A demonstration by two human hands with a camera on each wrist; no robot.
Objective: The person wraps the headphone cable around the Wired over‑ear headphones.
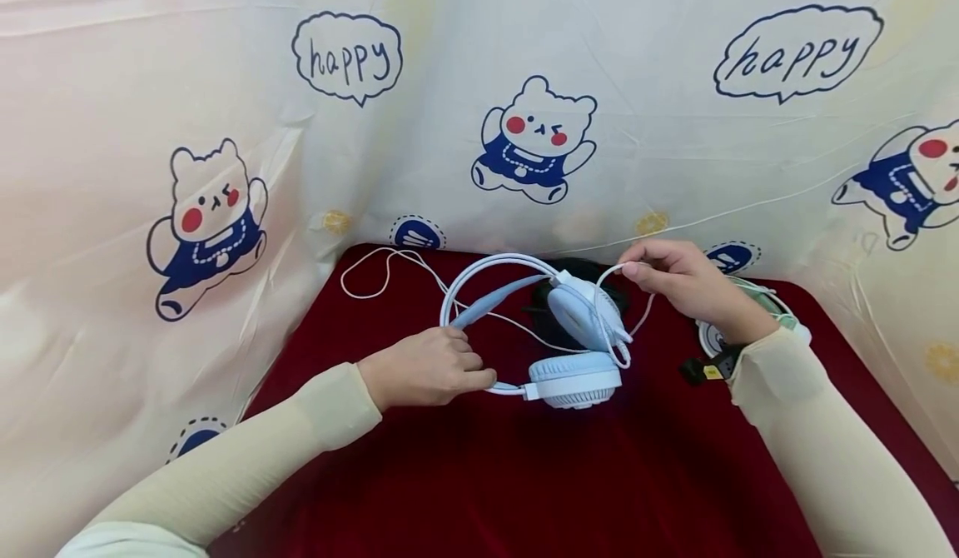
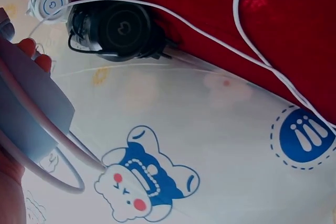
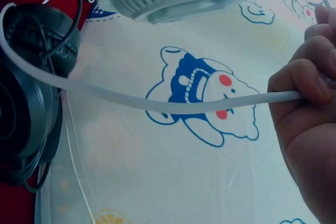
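My left hand (image 1: 430, 366) grips the headband of light blue and white headphones (image 1: 575, 383), holding them above the red cloth with the ear cups toward the right. In the left wrist view, fingertips (image 2: 43, 62) show past the edge of the padded headband (image 2: 37, 98). My right hand (image 1: 685, 283) pinches the white cable (image 3: 173, 107) between thumb and fingers, a short way from the ear cups. From that pinch the cable bows down toward the lower ear cup. More of it lies in a loose loop on the cloth at the back left.
Black headphones (image 2: 123, 27) lie behind the held pair, partly hidden in the head view. Beneath my right wrist is a white and green pair (image 1: 779, 308). A red cloth (image 1: 524, 475) covers the table, and a printed white curtain (image 1: 449, 150) stands behind and along the sides.
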